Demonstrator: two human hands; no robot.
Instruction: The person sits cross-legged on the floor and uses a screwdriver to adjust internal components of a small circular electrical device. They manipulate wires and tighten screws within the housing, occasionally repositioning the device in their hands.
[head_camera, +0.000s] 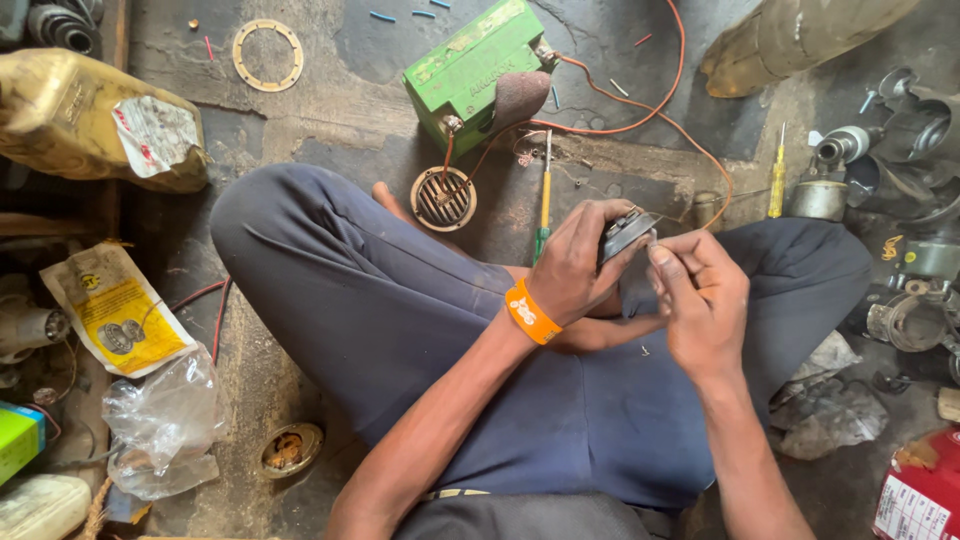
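Dark round part (625, 232) between both hands

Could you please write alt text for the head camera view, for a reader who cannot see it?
A person sits cross-legged on a workshop floor, the left hand gripping a small round dark part while the right hand pinches at its edge. Ahead lie a green battery with orange wires, a round grille and a yellow screwdriver.
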